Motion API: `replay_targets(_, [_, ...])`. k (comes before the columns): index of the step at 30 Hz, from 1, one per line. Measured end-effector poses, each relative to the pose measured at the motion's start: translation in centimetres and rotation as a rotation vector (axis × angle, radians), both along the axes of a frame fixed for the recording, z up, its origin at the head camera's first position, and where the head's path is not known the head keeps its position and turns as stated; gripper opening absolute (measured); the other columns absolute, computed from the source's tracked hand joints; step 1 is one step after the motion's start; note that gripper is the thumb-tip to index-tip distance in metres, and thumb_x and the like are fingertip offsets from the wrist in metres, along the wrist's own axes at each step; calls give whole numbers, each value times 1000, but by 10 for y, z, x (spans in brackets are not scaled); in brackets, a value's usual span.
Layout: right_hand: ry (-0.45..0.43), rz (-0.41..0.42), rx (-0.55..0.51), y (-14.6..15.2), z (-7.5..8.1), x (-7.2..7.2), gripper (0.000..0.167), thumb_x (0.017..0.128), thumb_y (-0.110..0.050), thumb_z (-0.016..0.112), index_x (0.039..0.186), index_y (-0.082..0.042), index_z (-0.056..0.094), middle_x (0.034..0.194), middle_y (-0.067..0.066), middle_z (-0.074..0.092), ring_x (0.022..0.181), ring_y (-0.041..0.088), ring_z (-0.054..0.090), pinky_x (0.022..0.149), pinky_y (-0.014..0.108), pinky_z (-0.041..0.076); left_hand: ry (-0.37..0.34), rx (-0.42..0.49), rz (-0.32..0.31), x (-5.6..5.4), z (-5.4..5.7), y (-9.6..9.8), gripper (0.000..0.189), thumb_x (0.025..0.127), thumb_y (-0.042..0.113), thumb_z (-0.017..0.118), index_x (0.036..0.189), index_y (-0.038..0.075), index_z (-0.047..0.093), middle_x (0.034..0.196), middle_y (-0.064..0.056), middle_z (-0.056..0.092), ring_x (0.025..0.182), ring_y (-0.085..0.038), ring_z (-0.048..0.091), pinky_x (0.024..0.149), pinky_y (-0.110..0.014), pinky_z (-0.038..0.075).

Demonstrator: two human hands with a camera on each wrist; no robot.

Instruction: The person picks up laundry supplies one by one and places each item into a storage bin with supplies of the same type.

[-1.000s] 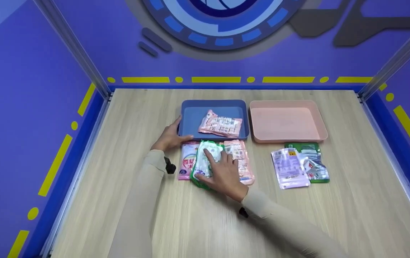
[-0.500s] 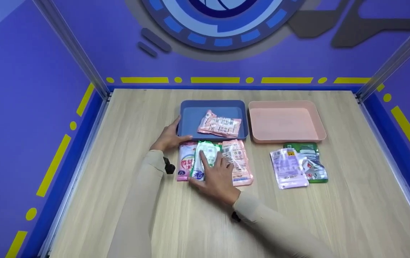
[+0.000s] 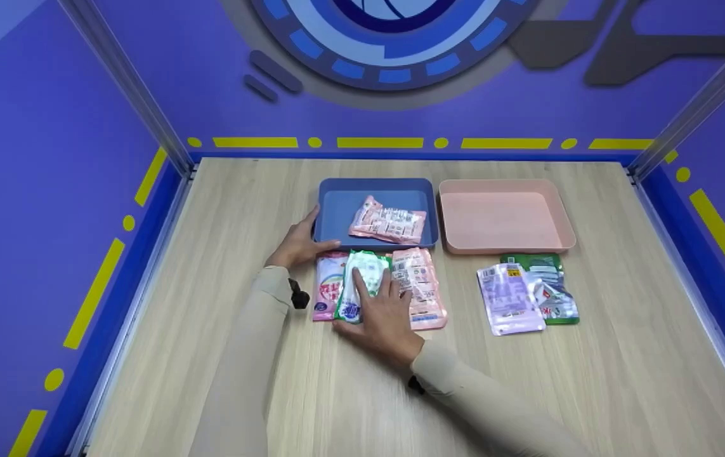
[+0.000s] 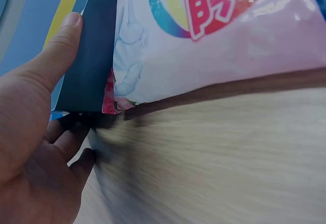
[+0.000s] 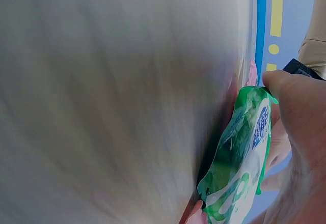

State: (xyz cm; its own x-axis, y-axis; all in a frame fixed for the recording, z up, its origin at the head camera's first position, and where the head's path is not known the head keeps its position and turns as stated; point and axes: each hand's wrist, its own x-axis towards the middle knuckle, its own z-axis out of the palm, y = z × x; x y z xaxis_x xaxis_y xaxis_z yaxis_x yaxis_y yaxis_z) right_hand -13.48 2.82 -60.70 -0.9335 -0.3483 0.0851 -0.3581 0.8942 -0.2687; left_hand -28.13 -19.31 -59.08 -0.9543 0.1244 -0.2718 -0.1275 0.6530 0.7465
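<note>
My left hand point(image 3: 299, 246) holds the front-left corner of the blue tray point(image 3: 337, 212). In the left wrist view the thumb lies along the tray's wall point(image 4: 89, 76), fingers bent round the corner. A pink pouch point(image 3: 387, 222) lies in that tray. My right hand point(image 3: 386, 317) rests with spread fingers on a green-and-white pouch point(image 3: 367, 263); in the right wrist view the thumb touches this pouch's end point(image 5: 249, 127). Beside it lie a pink-and-white pouch point(image 3: 327, 292) on the left and a peach pouch point(image 3: 424, 285) on the right, all on the table before the blue tray.
A pink tray point(image 3: 505, 219) stands right of the blue one. In front of it a lilac pouch point(image 3: 509, 301) overlaps a green-and-silver pouch point(image 3: 559, 295). Blue-purple panels point(image 3: 146, 82) wall the wooden table point(image 3: 337, 393) at the back and sides.
My right hand has shifted slightly left on the green-and-white pouch, which lies straighter between its neighbours. From half a second ago to now little differs. My left hand has stayed at the tray.
</note>
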Motion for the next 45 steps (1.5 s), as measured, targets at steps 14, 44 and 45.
replay_targets(14, [-16,26,-6,2,2,-1,112,76,-76,73,164,-23,28,154,43,29,139,57,35,103,77,35,24,-2,-14,1,-1,-2,112,89,48,79,167,20,5,170,-16,16,156,-33,18,125,-48,21])
replay_targets(44, [-103,121,-71,8,16,-3,105,75,-57,84,161,-19,35,149,41,31,124,55,47,101,63,48,28,12,-22,2,0,-2,110,90,44,79,167,21,5,171,-16,15,156,-33,17,125,-49,21])
replay_targets(45, [-106,120,-70,8,17,-3,105,75,-56,84,160,-19,36,148,40,32,123,55,48,100,63,49,33,9,-24,1,0,-2,110,90,44,79,167,20,5,170,-16,16,156,-33,17,125,-49,21])
